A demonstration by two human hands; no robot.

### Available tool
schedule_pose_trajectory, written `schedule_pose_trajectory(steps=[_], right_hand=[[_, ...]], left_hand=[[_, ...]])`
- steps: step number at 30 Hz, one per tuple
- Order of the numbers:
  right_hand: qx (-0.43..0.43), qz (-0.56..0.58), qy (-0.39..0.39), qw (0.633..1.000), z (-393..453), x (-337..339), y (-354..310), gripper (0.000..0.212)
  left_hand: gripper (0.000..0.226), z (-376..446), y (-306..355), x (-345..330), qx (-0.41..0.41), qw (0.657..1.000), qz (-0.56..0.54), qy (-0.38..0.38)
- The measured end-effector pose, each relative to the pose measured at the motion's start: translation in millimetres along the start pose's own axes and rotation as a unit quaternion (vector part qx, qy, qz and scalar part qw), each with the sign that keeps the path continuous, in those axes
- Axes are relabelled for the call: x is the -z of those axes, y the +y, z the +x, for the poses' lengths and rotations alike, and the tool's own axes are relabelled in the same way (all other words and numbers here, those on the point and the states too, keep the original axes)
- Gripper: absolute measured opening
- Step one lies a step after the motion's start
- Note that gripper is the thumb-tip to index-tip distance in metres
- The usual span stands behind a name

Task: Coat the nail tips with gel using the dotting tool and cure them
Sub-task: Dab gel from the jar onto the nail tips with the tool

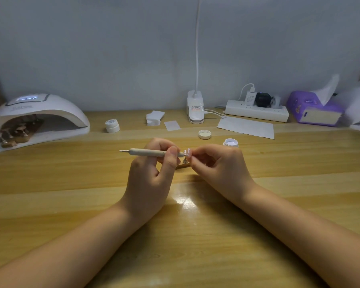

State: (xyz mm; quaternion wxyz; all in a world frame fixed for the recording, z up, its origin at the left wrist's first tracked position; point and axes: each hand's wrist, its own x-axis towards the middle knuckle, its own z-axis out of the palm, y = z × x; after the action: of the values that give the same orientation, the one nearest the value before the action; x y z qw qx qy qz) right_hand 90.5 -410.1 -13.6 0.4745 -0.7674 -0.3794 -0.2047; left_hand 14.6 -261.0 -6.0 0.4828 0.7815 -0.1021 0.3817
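Nail tip [188, 153] sits pinched in my right hand [218, 167]; my left hand [152, 169] grips the dotting tool [150, 152], lying level, its working end touching the tip from the left.

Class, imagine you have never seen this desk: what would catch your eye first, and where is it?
The two hands meet mid-table: the left hand grips a dotting tool lying level, its tip at a nail tip that the right hand pinches. At far left a white curing lamp stands with its display lit and nail stands inside. An open gel pot sits just behind the right hand, its lid beside it.
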Motion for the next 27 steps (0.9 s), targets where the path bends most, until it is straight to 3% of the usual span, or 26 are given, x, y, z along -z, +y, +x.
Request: schedule_pose_trajectory(steps=[27], right_hand=[[0.007,0.001,-0.01,1.0,0.6,1.4,-1.5,0.01]], left_hand=[[0.01,-0.2,1.0,0.4,0.008,1.0,-0.01,0.0]])
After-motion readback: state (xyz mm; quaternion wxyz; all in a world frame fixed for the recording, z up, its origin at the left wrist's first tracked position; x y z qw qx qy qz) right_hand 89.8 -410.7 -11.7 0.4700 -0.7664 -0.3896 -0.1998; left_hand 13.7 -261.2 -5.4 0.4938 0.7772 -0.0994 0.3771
